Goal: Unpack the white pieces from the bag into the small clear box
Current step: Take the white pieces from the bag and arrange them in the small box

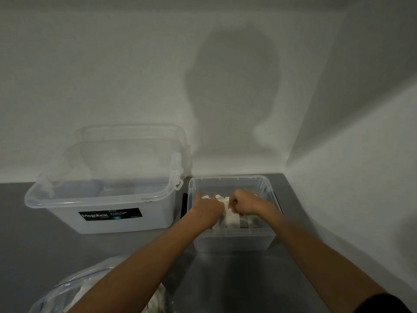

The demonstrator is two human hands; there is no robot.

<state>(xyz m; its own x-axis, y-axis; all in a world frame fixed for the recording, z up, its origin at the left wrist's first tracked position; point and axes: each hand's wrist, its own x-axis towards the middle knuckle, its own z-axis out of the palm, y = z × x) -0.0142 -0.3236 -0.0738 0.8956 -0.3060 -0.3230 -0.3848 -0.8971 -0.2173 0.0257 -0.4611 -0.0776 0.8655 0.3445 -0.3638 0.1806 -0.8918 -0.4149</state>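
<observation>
The small clear box (234, 241) stands on the grey table against the right wall. Both my hands reach down into it. My left hand (208, 210) and my right hand (244, 203) each have fingers curled round white pieces (232, 219), which lie side by side inside the box. The hands almost meet over the pieces and hide part of them. The clear plastic bag (67, 290) lies at the bottom left under my left forearm, with more white material showing inside it.
A large clear storage box (108, 213) with a black label stands to the left, its lid (135, 143) leaning upright against the wall behind. White walls meet in a corner at the right. Bare grey tabletop (225, 279) lies in front of the small box.
</observation>
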